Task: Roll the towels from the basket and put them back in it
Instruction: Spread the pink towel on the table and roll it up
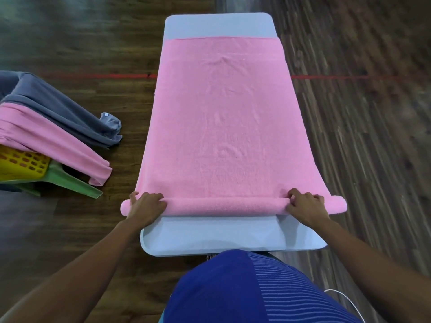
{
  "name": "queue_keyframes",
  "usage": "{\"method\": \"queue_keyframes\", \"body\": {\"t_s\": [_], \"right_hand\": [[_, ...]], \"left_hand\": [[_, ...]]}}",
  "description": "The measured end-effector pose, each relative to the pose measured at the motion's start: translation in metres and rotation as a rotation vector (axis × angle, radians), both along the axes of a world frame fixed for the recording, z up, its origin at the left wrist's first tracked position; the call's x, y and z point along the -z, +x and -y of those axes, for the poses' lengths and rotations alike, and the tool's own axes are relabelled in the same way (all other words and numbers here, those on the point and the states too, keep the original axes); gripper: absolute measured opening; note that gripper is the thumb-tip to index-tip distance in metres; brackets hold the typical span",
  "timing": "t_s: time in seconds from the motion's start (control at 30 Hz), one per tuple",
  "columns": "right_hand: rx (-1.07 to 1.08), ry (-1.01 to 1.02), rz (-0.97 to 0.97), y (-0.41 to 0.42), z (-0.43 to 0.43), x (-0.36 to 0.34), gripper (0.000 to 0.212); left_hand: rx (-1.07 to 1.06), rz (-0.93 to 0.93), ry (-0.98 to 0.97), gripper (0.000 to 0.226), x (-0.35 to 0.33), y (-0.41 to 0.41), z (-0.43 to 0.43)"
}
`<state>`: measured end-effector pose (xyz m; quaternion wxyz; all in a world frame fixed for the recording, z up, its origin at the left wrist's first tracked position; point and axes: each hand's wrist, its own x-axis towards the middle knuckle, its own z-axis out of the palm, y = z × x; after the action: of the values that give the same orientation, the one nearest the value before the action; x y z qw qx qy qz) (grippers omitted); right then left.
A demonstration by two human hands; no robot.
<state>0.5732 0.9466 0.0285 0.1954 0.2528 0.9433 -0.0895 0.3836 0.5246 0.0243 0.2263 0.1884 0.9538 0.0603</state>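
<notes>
Grip L: left hand is curled over the rolled part of the pink towel near its L end, fingers on top, clamped on the cloth.
Grip R: right hand sits near the R end, fingertips bent & dug in where rolled cloth meets flat cloth, also holding the cloth.
Rolled part: the roll is a thin tube at the towel's near end. Long axis runs L-R across the counter. Both ends stick out past the hands & past the counter's sides.
Flat part: spread on the counter, long axis pointing away from the person. Far hem lies straight, short of the counter's far end. A few faint creases.
Counter: pale blue, narrow, rounded corners. 1 bare strip near the body, 1 at the far end.
Basket: yellow basket, slotted wall, far L, well apart from the counter, on a green plastic seat.
Other towels: 2 draped over the basket, 1 pink w/ a grey towel behind it, both hanging toward the floor.
Floor: dark wood planks, a red line crossing L-R.
Person: blue shirt at bottom edge, white cable beside it.
</notes>
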Motion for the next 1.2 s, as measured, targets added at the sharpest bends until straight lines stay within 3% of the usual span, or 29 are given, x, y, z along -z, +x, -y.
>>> {"method": "queue_keyframes", "body": {"t_s": [0.1, 0.2, 0.37, 0.43, 0.53, 0.7, 0.8, 0.93, 1.0, 1.1, 1.2], "right_hand": [[-0.048, 0.121, -0.249, 0.003, -0.001, 0.010, 0.016], [-0.064, 0.056, -0.354, 0.002, 0.001, 0.016, 0.009], [-0.096, 0.049, -0.364, 0.019, 0.017, 0.029, 0.038], [-0.119, 0.053, -0.351, 0.027, 0.019, 0.036, 0.053], [-0.111, 0.073, -0.323, 0.028, 0.016, 0.041, 0.053], [-0.047, 0.008, -0.299, -0.001, 0.009, 0.023, 0.037], [-0.055, -0.017, -0.147, -0.013, 0.004, 0.007, 0.029], [-0.020, -0.078, 0.054, -0.020, -0.002, -0.005, 0.022], [-0.018, -0.045, 0.029, -0.017, -0.003, -0.003, 0.024], [-0.056, 0.210, -0.185, -0.007, -0.003, 0.009, 0.029], [-0.093, 0.203, -0.327, -0.002, 0.004, 0.015, 0.033]], "left_hand": [[-0.030, -0.142, 0.055, 0.018, 0.006, 0.001, 0.002], [-0.047, -0.289, 0.169, 0.008, 0.007, 0.009, -0.006], [0.064, -0.384, 0.218, 0.021, 0.018, 0.031, -0.004], [0.097, -0.353, 0.210, 0.042, 0.024, 0.042, 0.002], [0.126, -0.338, 0.143, 0.058, 0.032, 0.045, 0.008], [0.064, -0.304, 0.111, 0.035, 0.022, 0.026, -0.005], [0.061, -0.242, 0.100, 0.018, 0.012, 0.015, -0.009], [0.082, 0.005, 0.042, 0.021, 0.005, 0.003, -0.009], [0.070, 0.109, 0.071, 0.022, 0.003, -0.004, -0.006], [0.094, -0.154, 0.127, 0.024, 0.004, -0.008, -0.005], [0.076, -0.382, 0.109, 0.013, 0.001, -0.001, -0.012]]}}
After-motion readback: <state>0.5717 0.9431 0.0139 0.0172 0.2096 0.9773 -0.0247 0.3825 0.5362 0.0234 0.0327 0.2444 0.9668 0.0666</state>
